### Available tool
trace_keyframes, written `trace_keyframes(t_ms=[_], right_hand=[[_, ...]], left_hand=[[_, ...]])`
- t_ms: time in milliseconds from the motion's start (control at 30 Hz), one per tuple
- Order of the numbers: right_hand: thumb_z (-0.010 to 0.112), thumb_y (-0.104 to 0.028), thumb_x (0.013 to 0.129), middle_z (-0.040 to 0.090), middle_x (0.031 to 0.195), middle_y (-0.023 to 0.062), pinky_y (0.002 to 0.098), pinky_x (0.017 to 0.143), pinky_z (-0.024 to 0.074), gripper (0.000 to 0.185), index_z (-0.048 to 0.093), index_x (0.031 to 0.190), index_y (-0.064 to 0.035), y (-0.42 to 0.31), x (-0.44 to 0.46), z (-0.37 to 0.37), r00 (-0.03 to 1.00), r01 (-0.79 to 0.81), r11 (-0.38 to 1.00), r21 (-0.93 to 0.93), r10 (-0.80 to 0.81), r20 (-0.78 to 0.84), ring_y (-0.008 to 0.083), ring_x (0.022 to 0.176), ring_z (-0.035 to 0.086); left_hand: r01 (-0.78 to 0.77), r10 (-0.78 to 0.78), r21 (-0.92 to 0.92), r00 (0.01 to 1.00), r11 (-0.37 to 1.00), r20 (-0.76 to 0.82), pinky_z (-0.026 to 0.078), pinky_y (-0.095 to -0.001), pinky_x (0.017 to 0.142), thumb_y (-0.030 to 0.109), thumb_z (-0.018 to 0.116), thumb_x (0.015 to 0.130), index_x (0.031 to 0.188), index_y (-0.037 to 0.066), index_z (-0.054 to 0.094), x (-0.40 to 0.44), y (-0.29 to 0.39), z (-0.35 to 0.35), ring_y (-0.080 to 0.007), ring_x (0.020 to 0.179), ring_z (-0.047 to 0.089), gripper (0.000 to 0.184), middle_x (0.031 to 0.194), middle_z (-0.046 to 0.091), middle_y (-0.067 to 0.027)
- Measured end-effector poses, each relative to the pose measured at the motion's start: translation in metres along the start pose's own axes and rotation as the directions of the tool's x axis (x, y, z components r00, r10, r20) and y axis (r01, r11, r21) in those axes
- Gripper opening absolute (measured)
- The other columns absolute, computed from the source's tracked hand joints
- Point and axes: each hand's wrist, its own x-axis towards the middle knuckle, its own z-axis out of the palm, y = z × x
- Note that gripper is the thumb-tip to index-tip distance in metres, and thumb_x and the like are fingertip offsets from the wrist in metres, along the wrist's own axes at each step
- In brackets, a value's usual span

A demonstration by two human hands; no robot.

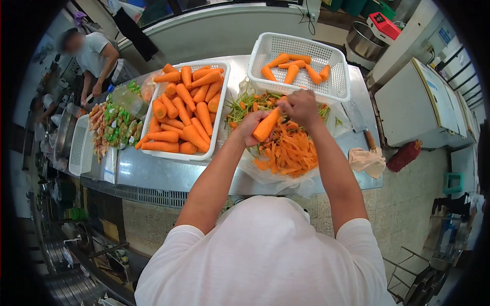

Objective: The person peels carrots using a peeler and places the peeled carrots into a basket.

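My left hand (pixel 247 126) is wrapped around a carrot (pixel 267 126), its thick end pointing down toward me. At the carrot's far end, my right hand (pixel 302 108) is closed in a fist; whatever it grips is hidden by the fingers. Beneath both hands lies a heap of orange carrot peelings (pixel 291 155) on a clear plastic sheet (pixel 258 172). Green carrot tops (pixel 246 102) with orange stubs are piled just behind the peelings.
Left of me stands a white basket (pixel 223 97) full of carrots; behind, another white basket (pixel 343 81) holds several. A cleaver (pixel 354 117) and a cloth (pixel 367 161) lie at the right. Bagged vegetables (pixel 120 122) sit far left, near another person (pixel 94 56).
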Motion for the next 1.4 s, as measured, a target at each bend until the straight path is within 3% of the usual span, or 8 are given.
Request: trace_keyframes(t_ms=[67, 200, 400, 600, 867, 1067, 1300, 1400], right_hand=[[0.07, -0.043, 0.085, 0.06, 0.064, 0.0052, 0.0421, 0.073, 0.0415, 0.041, 0.06, 0.061, -0.0115, 0.02, -0.002, -0.006, 0.959, -0.261, 0.946, -0.194, 0.276, 0.056, 0.0257, 0.066, 0.058], [0.07, -0.043, 0.085, 0.06, 0.063, 0.005, 0.0419, 0.072, 0.0412, 0.041, 0.061, 0.06, -0.0119, 0.003, 0.002, -0.016, 0.959, -0.27, 0.956, -0.119, 0.278, 0.057, 0.0263, 0.065, 0.058], [0.07, -0.042, 0.087, 0.061, 0.062, 0.0035, 0.0406, 0.073, 0.0409, 0.041, 0.063, 0.06, -0.013, -0.04, 0.008, 0.002, 0.992, 0.129, 0.981, 0.143, -0.126, -0.03, 0.0256, 0.066, 0.058], [0.069, -0.042, 0.089, 0.06, 0.058, 0.0045, 0.04, 0.072, 0.0399, 0.045, 0.063, 0.057, -0.012, 0.024, 0.0, -0.007, 0.955, -0.277, 0.947, -0.162, 0.29, 0.06, 0.0269, 0.062, 0.057], [0.07, -0.042, 0.085, 0.061, 0.064, 0.0036, 0.042, 0.073, 0.0406, 0.037, 0.065, 0.065, -0.0122, -0.05, 0.008, 0.002, 0.991, 0.132, 0.98, 0.149, -0.133, 0.0, 0.0257, 0.067, 0.058], [0.065, -0.046, 0.092, 0.061, 0.06, 0.005, 0.0425, 0.074, 0.0386, 0.051, 0.061, 0.057, -0.0101, 0.026, -0.001, -0.01, 0.931, -0.322, 0.929, -0.181, 0.346, 0.118, 0.0275, 0.065, 0.058], [0.069, -0.042, 0.087, 0.054, 0.059, 0.0065, 0.042, 0.07, 0.0383, 0.043, 0.06, 0.061, -0.0093, -0.065, 0.011, -0.01, 0.991, 0.134, 0.973, 0.187, -0.134, -0.014, 0.0283, 0.064, 0.057], [0.069, -0.044, 0.087, 0.063, 0.063, 0.0057, 0.043, 0.072, 0.0411, 0.042, 0.064, 0.06, -0.011, -0.028, 0.004, 0.002, 0.998, 0.045, 0.995, 0.091, -0.048, 0.03, 0.0269, 0.065, 0.06]], left_hand=[[0.008, -0.008, -0.017, 1.0, 1.0, 0.015, 0.055, -0.0365, 0.048, 0.032, 0.05, 0.101, 0.116, 0.008, 0.055, -0.004, -0.003, -0.003, -0.0224, 0.061, 0.066, 0.028, 0.082, 0.065, -0.0084], [-0.012, 0.001, -0.149, 0.998, 0.989, -0.07, 0.057, -0.0346, 0.051, 0.034, 0.049, 0.103, 0.116, 0.008, 0.056, -0.005, -0.008, -0.002, -0.0224, 0.067, 0.068, 0.03, 0.086, 0.066, -0.0088], [-0.032, 0.035, -0.209, 0.999, 0.977, 0.012, 0.059, -0.0321, 0.057, 0.035, 0.05, 0.103, 0.112, 0.006, 0.06, 0.01, -0.01, -0.014, -0.0215, 0.072, 0.068, 0.032, 0.089, 0.066, -0.0095], [0.01, 0.01, -0.144, 0.991, 0.99, 0.135, 0.058, -0.0345, 0.06, 0.032, 0.049, 0.102, 0.113, 0.006, 0.061, -0.003, -0.005, -0.014, -0.0192, 0.069, 0.067, 0.031, 0.088, 0.067, -0.0085], [-0.063, 0.058, -0.217, 0.998, 0.974, -0.029, 0.06, -0.0368, 0.062, 0.031, 0.048, 0.102, 0.115, 0.007, 0.06, 0.006, -0.007, -0.006, -0.0185, 0.07, 0.067, 0.03, 0.087, 0.066, -0.0079], [-0.021, 0.024, -0.019, 0.986, 1.0, 0.166, 0.06, -0.0366, 0.06, 0.029, 0.046, 0.102, 0.12, 0.008, 0.057, -0.007, -0.004, -0.011, -0.0203, 0.068, 0.068, 0.03, 0.088, 0.065, -0.0075], [-0.027, 0.03, -0.095, 0.999, 0.995, 0.021, 0.058, -0.0331, 0.055, 0.031, 0.048, 0.102, 0.113, 0.007, 0.059, 0.008, -0.007, -0.012, -0.019, 0.066, 0.067, 0.029, 0.085, 0.065, -0.0068], [-0.013, 0.014, -0.033, 1.0, 0.999, 0.021, 0.058, -0.0349, 0.055, 0.032, 0.047, 0.103, 0.107, 0.007, 0.06, 0.005, -0.006, -0.012, -0.017, 0.064, 0.066, 0.029, 0.083, 0.064, -0.0058]])
